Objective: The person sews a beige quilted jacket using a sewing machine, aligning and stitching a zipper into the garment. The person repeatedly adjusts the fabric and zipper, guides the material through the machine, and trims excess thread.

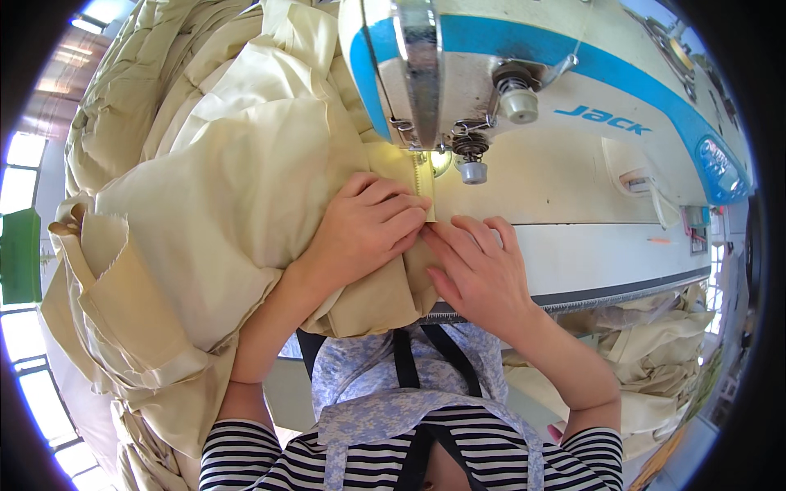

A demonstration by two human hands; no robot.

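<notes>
Our left hand (368,222) lies on the cloth (237,180), and our right hand (485,270) meets it at the near end of the zip (424,182), which runs out from under the machine (483,37); we cannot tell whether either pinches anything. The cloth's bulk on the left could drag the zip askew, and fingertips this near could get caught if stitching starts suddenly

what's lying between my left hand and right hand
In the head view, the near end of a pale zipper-like strip lies between the left hand and right hand, with beige fabric nearer the body.
</notes>
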